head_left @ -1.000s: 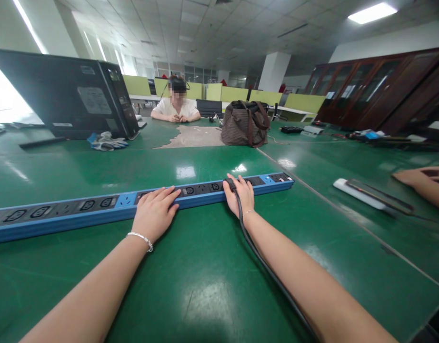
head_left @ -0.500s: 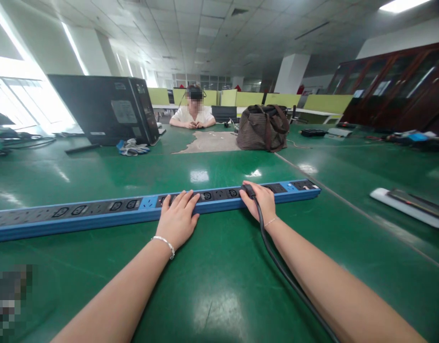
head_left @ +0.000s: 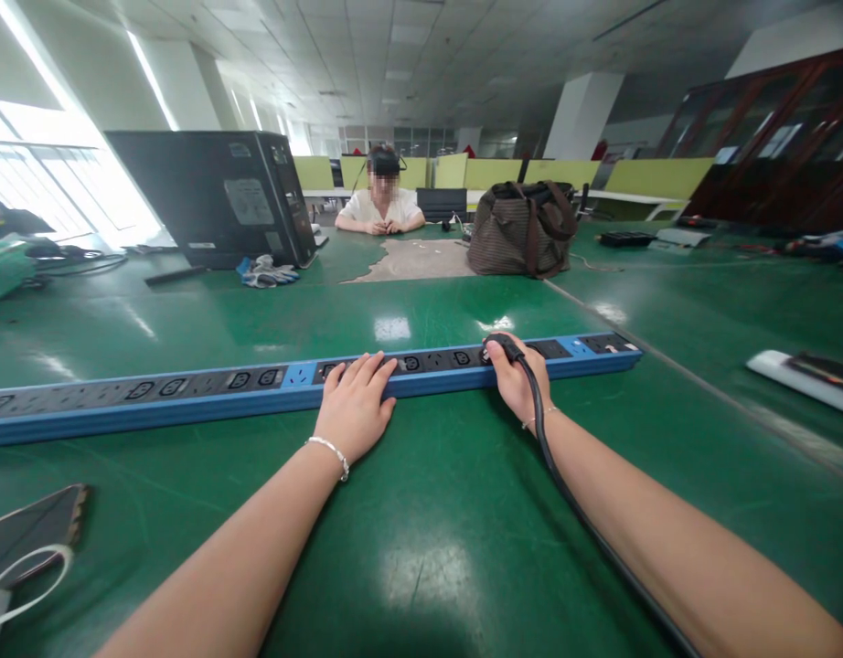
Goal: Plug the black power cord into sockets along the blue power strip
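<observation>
A long blue power strip (head_left: pixel 208 402) with black and blue sockets lies across the green table. My left hand (head_left: pixel 357 402) rests on its middle part, fingers spread over the sockets and the thumb along the near edge. Toward the strip's right end, my right hand (head_left: pixel 521 375) grips a black plug (head_left: pixel 505 345) just over the sockets. Whether the plug's pins are in a socket is hidden. From the plug a thick black cable (head_left: pixel 572 503) runs down along my right forearm.
Beyond the strip on the green table (head_left: pixel 421 512) are a black computer case (head_left: pixel 216 201), gloves (head_left: pixel 267 271) and a brown bag (head_left: pixel 521 228). A person (head_left: pixel 380 196) sits opposite. A phone (head_left: pixel 37 530) lies near left, a white-edged object (head_left: pixel 812 379) at right.
The view has shifted, so most things appear farther right and slightly higher. My right hand has tilted the plug, its back end now pointing more to the right. My left hand stays on the strip.
</observation>
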`<state>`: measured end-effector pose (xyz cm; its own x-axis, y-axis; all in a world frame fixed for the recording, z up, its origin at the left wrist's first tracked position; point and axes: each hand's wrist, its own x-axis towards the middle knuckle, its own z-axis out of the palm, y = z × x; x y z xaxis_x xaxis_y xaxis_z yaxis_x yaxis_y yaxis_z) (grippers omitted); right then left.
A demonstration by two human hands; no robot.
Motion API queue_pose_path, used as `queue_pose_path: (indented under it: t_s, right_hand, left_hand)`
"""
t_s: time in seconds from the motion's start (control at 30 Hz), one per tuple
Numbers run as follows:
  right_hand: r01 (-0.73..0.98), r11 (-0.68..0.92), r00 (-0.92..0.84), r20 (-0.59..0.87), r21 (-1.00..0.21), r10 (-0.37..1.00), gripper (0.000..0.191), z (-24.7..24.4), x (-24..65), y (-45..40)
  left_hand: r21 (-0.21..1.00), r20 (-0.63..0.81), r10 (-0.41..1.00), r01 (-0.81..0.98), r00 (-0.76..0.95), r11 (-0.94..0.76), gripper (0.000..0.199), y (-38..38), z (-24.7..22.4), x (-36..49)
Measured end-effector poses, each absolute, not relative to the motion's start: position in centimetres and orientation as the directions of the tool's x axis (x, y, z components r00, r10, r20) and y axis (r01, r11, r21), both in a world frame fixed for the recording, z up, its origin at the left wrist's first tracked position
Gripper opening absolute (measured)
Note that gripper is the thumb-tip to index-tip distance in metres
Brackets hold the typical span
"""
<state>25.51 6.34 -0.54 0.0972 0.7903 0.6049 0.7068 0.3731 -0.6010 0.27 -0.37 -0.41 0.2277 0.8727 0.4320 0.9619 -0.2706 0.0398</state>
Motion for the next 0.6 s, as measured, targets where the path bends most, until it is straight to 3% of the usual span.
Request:
queue_pose_path:
  t_s: [0.3,0.6]
  right_hand:
    - [0.674,0.38,0.137,0.613,-0.633,0.778,0.047,-0.9,25.6,6.5]
    - [0.612,0.458,-0.009,0.573,-0.645,0.819,0.037,-0.3,23.4,4.7]
  left_hand:
    - [0.056,0.443,0.868,0.959,0.225,-0.278,0.049,-0.4,-0.5,0.3]
    - [0.178,0.47,0.874,0.956,0.126,-0.233,0.051,-0.1,-0.3,0.4]
